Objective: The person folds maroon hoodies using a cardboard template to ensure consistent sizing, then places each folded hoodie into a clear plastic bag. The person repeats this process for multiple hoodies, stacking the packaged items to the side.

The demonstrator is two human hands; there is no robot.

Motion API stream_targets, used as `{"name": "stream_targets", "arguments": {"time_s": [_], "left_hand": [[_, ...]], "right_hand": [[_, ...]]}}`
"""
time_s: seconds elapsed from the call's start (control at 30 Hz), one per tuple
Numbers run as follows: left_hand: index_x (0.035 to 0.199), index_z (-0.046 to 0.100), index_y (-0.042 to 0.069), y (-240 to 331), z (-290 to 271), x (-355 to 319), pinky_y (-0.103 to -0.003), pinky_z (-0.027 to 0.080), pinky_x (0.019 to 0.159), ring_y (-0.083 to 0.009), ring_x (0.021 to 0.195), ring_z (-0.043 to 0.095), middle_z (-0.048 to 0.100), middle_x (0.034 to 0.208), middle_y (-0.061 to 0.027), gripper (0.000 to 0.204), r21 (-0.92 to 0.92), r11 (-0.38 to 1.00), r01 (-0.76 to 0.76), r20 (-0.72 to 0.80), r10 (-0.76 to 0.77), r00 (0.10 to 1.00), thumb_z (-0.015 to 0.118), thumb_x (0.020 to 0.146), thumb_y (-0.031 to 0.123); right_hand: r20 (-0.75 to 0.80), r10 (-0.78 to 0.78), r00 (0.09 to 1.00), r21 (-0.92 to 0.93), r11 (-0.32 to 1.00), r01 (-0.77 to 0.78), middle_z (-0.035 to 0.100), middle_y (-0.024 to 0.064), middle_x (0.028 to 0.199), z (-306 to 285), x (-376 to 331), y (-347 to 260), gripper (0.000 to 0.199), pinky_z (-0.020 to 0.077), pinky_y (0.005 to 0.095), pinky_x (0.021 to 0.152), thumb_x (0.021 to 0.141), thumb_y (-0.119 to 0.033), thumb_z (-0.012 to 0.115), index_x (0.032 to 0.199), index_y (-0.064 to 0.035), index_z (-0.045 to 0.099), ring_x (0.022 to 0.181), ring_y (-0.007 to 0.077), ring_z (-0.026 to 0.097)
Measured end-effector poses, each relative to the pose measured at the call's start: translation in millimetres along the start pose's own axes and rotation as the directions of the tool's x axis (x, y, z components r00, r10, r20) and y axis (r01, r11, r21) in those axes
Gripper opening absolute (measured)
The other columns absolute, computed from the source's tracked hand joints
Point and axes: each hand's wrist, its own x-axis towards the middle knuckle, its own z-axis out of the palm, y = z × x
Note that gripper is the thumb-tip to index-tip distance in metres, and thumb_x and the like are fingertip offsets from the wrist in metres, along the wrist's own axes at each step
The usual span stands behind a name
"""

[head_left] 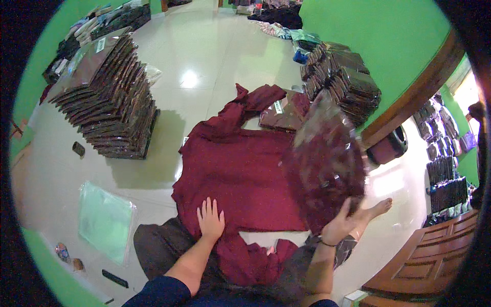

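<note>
Pressing our left hand [210, 220] flat on a maroon garment [240, 174], fingers a little apart and gripping nothing, we sit at the near edge of a pale tiled floor [204, 56]. Our right hand [337, 227] is clamped on the lower end of a clear plastic packet [327, 158] with dark maroon cloth inside, held up over the garment's right side; the packet is blurred, and some of our fingers are hidden behind it. The garment lies spread across the middle of the floor, one sleeve trailing beside our lap.

Much appears done: we count as finished a tall stack of bagged garments [115, 107] toward the floor's left edge, and another group of bagged bundles [340, 82] along its right edge, against the green wall [368, 30]. A flat labelled packet [281, 116] lies just beyond the garment, partly hidden. What is left, as far as we can judge, is the loose garment itself, neither folded nor bagged. Clear plastic sleeves [106, 217] lie near the floor's lower left corner, seemingly unused. Whether the raised packet is complete, we cannot tell.
</note>
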Motion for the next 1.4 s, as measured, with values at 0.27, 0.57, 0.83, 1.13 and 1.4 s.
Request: {"name": "stream_targets", "arguments": {"time_s": [0.27, 0.57, 0.83, 1.13, 1.4], "left_hand": [[0.124, 0.045, 0.007, 14.3, -9.3, 8.1, -0.046, 0.015, 0.105, -0.0277, 0.129, 0.026, 0.031, 0.138, -0.0118, 0.049, -0.015, 0.995, 0.103, 0.100, -0.101, 0.990, 0.049, 0.080, 0.027], [0.125, 0.043, 0.006, 10.4, -8.5, 17.5, -0.050, 0.012, 0.104, -0.0309, 0.129, 0.021, 0.028, 0.139, -0.0149, 0.057, 0.010, 0.995, 0.096, 0.209, -0.096, 0.973, 0.050, 0.075, 0.031], [0.125, 0.043, 0.007, 9.7, -7.6, 13.6, -0.049, 0.014, 0.104, -0.0303, 0.129, 0.023, 0.030, 0.138, -0.0137, 0.056, 0.037, 0.995, 0.090, 0.210, -0.096, 0.973, 0.051, 0.074, 0.031], [0.125, 0.044, 0.008, 9.4, -7.9, 13.2, -0.049, 0.015, 0.104, -0.0290, 0.129, 0.024, 0.030, 0.138, -0.0127, 0.057, 0.016, 0.995, 0.096, 0.184, -0.097, 0.978, 0.051, 0.074, 0.032], [0.124, 0.044, 0.007, 7.7, -7.4, 13.7, -0.050, 0.018, 0.102, -0.0309, 0.126, 0.028, 0.032, 0.137, -0.0138, 0.056, 0.045, 0.998, 0.051, 0.159, -0.058, 0.986, 0.051, 0.075, 0.033]], "right_hand": [[0.213, -0.784, 0.583, -0.130, 0.568, 0.812, 0.055, 0.0169, 0.116, 165.7, 124.2, 61.1, 0.043, 0.0387, 0.0430, 0.094, 0.073, 0.003, 0.052, 0.114, -0.0059, 0.058, 0.108, 0.0315, 0.052], [0.655, -0.235, 0.718, -0.438, 0.656, 0.614, 0.051, 0.0057, 0.122, 281.5, 71.5, 232.5, 0.045, 0.0249, 0.0470, 0.102, 0.071, -0.003, 0.054, 0.111, -0.0242, 0.060, 0.119, 0.0264, 0.041], [0.612, -0.360, 0.704, -0.389, 0.639, 0.664, 0.053, 0.0029, 0.116, 268.1, 54.6, 223.3, 0.043, 0.0216, 0.0459, 0.101, 0.069, -0.001, 0.053, 0.105, -0.0227, 0.062, 0.113, 0.0236, 0.044], [0.780, -0.177, 0.600, -0.350, 0.673, 0.652, 0.048, 0.0022, 0.127, 346.7, 148.0, 262.1, 0.049, 0.0161, 0.0518, 0.105, 0.073, -0.001, 0.052, 0.114, -0.0271, 0.058, 0.125, 0.0259, 0.036], [0.747, -0.090, 0.659, -0.530, 0.518, 0.671, 0.040, -0.0009, 0.134, 343.4, 126.4, 265.3, 0.054, 0.0145, 0.0616, 0.102, 0.075, -0.005, 0.056, 0.122, -0.0333, 0.050, 0.128, 0.0266, 0.030]]}}
